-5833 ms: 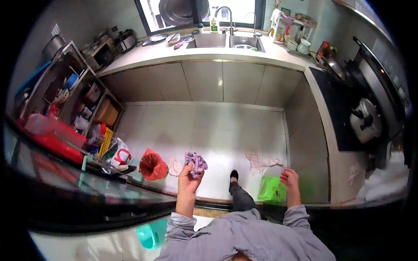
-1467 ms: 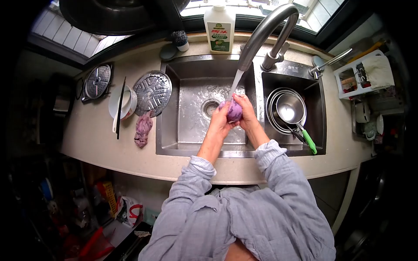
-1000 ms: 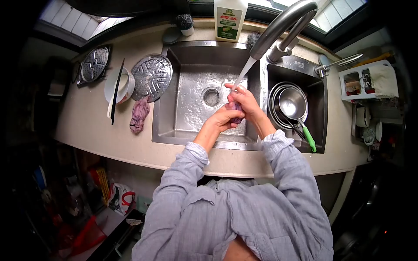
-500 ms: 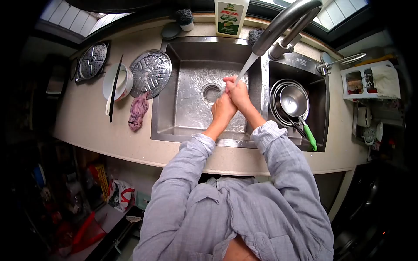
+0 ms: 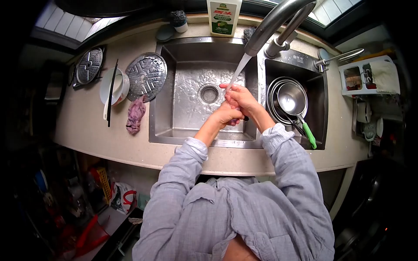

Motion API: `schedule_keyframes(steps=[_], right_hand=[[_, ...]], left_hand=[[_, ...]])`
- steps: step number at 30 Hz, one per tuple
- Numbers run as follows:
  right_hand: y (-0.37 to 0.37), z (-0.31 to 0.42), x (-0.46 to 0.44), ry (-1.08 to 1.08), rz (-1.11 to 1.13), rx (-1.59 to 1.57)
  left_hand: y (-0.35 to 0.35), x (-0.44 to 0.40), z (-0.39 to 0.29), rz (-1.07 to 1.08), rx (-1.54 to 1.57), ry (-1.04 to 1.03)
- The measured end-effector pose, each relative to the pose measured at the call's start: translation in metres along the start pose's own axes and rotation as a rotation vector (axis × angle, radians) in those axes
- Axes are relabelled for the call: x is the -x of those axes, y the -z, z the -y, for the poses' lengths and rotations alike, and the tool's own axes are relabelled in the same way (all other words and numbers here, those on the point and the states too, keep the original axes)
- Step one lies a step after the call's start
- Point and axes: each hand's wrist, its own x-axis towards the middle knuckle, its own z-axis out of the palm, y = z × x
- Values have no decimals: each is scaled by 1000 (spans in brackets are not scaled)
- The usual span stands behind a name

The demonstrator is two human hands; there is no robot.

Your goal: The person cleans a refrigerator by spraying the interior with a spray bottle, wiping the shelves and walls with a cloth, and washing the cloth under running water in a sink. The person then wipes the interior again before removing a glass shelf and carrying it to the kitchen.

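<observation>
Both hands are together in the large steel sink (image 5: 187, 75), beneath a stream of water from the faucet (image 5: 261, 35). My right hand (image 5: 244, 99) is uppermost, some fingers stretched out to the left and apart in the water. Just below and touching it, my left hand (image 5: 224, 114) has its fingers curled closed. A small dark spot shows beside the left fingertips; what it is, or whether the left hand holds it, I cannot make out. The drain (image 5: 209, 94) lies left of the hands.
In the smaller basin (image 5: 320, 117) at right sit nested steel bowls and a green-handled pan (image 5: 292, 99). On the left counter are a round perforated steel plate (image 5: 146, 76), a white bowl (image 5: 123, 89) with chopsticks, and a purple cloth (image 5: 136, 115). A detergent bottle (image 5: 224, 19) stands behind the sink.
My hands have shifted from crossed and overlapping to slightly apart at the wrists, with the left fingers now curled under the right hand. The water keeps running. The view has moved slightly.
</observation>
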Motion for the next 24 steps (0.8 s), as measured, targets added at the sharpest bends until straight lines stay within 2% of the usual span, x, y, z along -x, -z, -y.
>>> schedule_keyframes(steps=[3,6,7,10,11,14,15,18,19,24], right_hand=[[-2,-7,-1,-42,-152,97],[-2,-31,-18,146,-355,189],[2,-38,-22,156,-402,279],[-5,-40,-26,311,-448,442],[-9,-36,-24,302,-429,380],[-15,-25,-23,397,-435,548],[-17,-15,-18,283,-398,419],[0,-21,-25,500,-377,406],[-1,-13,-17,435,-337,387],[-1,4,-3,572,-293,661]], left_hand=[[0,-17,16,-195,-365,-3],[-7,-24,42,-563,-622,-467],[-10,-16,30,-526,-668,-185],[-14,-13,23,-655,-774,-123],[-12,-12,19,-683,-781,-153],[18,-34,24,-495,-518,-629],[21,-34,18,-518,-401,-525],[26,-29,0,-647,-393,-570],[16,-18,-15,-590,-351,-548],[16,-32,-21,-487,13,-418]])
